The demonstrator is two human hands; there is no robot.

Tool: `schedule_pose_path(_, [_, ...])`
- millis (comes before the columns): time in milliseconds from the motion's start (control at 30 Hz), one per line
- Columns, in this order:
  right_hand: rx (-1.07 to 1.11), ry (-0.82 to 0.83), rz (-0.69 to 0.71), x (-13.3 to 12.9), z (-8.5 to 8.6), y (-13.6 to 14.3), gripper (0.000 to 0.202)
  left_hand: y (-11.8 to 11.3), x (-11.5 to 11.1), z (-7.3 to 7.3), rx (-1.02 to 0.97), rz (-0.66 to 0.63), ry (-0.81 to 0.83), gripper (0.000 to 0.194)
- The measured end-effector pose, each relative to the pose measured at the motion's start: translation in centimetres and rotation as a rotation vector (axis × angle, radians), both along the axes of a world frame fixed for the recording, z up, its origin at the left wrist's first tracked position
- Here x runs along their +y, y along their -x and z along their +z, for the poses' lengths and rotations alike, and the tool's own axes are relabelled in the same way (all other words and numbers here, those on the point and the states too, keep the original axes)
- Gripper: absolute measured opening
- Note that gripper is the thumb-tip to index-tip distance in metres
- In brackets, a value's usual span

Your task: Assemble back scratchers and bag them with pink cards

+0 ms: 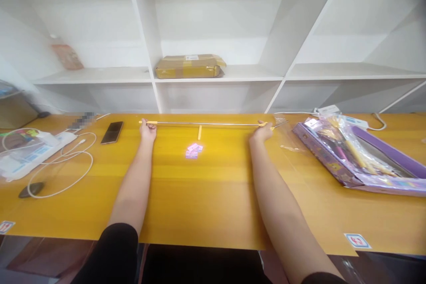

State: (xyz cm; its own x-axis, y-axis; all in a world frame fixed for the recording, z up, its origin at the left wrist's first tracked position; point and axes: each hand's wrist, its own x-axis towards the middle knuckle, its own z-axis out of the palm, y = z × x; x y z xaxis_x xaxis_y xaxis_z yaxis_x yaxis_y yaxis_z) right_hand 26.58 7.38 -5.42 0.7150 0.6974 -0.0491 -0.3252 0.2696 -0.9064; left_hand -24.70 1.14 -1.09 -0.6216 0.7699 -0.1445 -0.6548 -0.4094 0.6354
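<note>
A thin silver rod (206, 124) with yellow ends stretches level between my two hands above the table. My left hand (148, 130) is closed around its yellow handle at the left end. My right hand (261, 133) is closed on the yellow part at the other end. A short metal piece (281, 124) sticks out to the right past my right hand; whether it belongs to the same rod I cannot tell. Beneath the rod a short yellow stick (199, 132) lies on the table. Nearer to me are several small pink-purple cards (193, 150).
A purple box (322, 159) with plastic-wrapped items stands at right, beside clear plastic wrap (289, 147). A phone (112, 132), white cable (91, 166), power strip (36, 157) and dark mouse (31, 190) lie at left. A cardboard parcel (186, 67) sits on the shelf behind.
</note>
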Motion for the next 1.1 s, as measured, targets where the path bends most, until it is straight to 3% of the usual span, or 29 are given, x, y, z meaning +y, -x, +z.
schedule_pose_path(267, [0.103,0.0,0.034,0.3,0.6,-0.5,0.037,0.0,0.6,-0.4,0.009,-0.022,0.038,0.042])
schedule_pose_path(500, [0.138,-0.041,0.072,0.1,0.8,0.1,0.04,0.0,0.6,-0.2,0.002,-0.034,0.065,0.035])
schedule_pose_path(633, [0.297,-0.134,0.098,0.2,0.5,-0.7,0.053,-0.1,0.6,-0.1,-0.002,-0.033,0.071,0.032])
schedule_pose_path(733, [0.387,-0.169,0.113,0.3,0.2,-1.2,0.051,-0.1,0.6,0.0,-0.005,-0.026,0.077,0.032])
schedule_pose_path(1100, [0.287,-0.136,0.143,-0.1,0.4,-0.7,0.048,-0.6,0.5,0.1,0.044,0.003,0.082,0.035])
